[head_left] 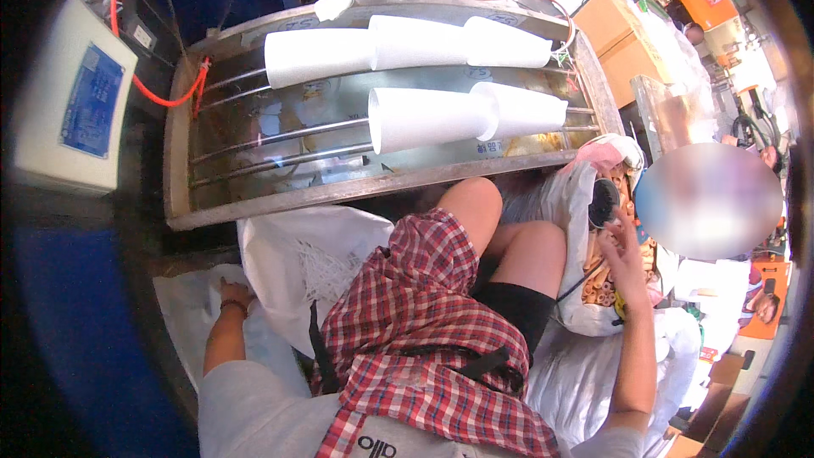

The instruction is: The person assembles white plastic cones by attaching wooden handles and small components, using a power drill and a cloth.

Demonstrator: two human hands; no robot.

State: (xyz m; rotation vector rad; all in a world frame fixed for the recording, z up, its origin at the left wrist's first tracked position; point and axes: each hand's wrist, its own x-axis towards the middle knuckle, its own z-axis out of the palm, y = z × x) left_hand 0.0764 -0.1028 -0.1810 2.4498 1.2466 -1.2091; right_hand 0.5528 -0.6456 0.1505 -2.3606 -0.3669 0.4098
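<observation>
My left hand (236, 292) reaches down at the left to a white plastic sheet or bag (188, 309); its fingers are too dark and small to read. My right hand (625, 256) is over an opened white sack (577, 229) holding many orange-brown tubes (600, 290). Its fingers look spread. Just beyond the fingertips is a round black thing with a dark hollow face (604, 202); whether they touch it I cannot tell. White tapered sleeves lie end to end along metal rods in a framed tray (254, 214): three in the back row (407, 42), two in front (424, 119).
A white box with a blue panel (89, 102) stands at the left, with a red hose (153, 100) by the tray. A white bag of thin white strips (318, 263) lies left of my knees. Beyond the tray's right end is a cardboard box (623, 42). A person is at the far right.
</observation>
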